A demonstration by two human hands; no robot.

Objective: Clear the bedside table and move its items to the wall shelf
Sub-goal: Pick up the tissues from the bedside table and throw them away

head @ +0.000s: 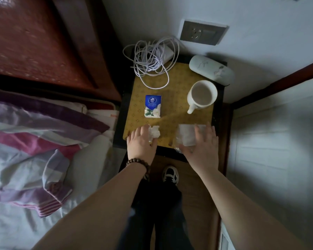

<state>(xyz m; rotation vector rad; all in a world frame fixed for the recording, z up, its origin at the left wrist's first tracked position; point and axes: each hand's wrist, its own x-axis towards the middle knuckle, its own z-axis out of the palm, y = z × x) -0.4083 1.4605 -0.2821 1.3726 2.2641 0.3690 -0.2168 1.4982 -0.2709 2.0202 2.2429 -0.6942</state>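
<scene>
The bedside table point(172, 91) has a yellow patterned top. On it lie a blue tissue pack point(153, 106), a white mug point(201, 95), a pale glasses case point(210, 69) and a tangled white cable with charger point(152, 58). My left hand point(141, 143) is at the front left edge, fingers curled around a crumpled white tissue point(154, 132). My right hand point(201, 143) rests flat, fingers spread, on a clear plastic wrapper point(185, 135) at the front right edge. The wall shelf is not in view.
A bed with striped purple and pink bedding point(34, 141) lies to the left, its red-brown headboard point(34, 38) behind. A wall socket point(203, 32) sits above the table. A white panel point(278, 138) stands to the right. My shoe point(170, 175) is on the floor below.
</scene>
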